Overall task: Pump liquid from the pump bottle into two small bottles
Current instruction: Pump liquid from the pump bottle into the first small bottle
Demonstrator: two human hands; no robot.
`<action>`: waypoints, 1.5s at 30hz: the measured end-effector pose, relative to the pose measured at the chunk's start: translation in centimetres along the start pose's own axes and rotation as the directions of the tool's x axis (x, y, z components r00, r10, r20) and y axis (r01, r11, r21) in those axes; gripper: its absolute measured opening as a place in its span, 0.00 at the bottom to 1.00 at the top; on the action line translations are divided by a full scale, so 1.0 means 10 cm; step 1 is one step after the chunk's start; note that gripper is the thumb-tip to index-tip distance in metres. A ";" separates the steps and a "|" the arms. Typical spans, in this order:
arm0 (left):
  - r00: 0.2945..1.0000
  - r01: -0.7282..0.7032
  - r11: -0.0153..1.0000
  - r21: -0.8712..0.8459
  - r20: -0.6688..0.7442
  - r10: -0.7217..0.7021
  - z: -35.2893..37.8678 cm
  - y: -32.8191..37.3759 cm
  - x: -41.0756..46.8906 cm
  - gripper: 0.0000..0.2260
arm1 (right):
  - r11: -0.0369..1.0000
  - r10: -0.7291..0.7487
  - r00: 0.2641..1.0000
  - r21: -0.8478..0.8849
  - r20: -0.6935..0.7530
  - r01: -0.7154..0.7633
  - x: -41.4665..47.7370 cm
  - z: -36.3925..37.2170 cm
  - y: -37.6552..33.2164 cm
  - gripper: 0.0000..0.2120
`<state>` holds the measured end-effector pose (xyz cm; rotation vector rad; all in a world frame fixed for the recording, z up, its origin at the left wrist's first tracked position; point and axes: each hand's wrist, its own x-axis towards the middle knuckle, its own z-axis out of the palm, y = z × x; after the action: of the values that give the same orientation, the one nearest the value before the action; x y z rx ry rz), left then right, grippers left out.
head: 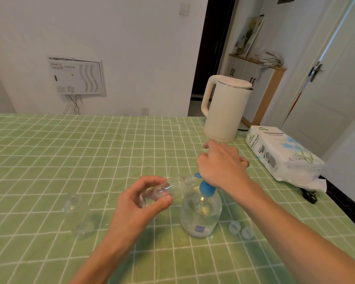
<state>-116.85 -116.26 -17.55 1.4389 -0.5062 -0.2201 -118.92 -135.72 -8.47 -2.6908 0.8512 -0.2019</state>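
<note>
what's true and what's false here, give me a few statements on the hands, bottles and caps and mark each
1. The left hand holds a small bottle tilted, its mouth at the spout of the pump bottle. True.
2. The right hand rests on the kettle. False: it presses on the pump bottle's blue top; the kettle stands behind.
3. The other small bottle sits left of the left hand, untouched. True.
4. Two caps lie left of the pump bottle. False: they lie to its right.
</note>
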 end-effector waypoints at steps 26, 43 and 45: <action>1.000 -0.002 1.000 0.015 0.004 0.001 -0.04 -0.07 0.02 0.18 | 0.997 0.047 0.995 0.060 0.085 -0.052 -0.01 0.05 0.00 0.21; 1.000 -0.009 1.000 0.002 0.007 0.009 -0.03 -0.06 0.02 0.17 | 0.997 0.041 0.996 0.060 0.076 -0.045 -0.01 0.04 0.00 0.21; 1.000 -0.018 1.000 -0.005 -0.004 0.018 -0.03 -0.05 0.02 0.17 | 0.998 0.040 0.995 0.049 0.094 -0.045 -0.01 0.05 -0.01 0.20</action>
<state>-116.42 -116.15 -18.01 1.4288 -0.5152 -0.2041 -118.86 -135.46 -8.96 -2.6098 0.8628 -0.0862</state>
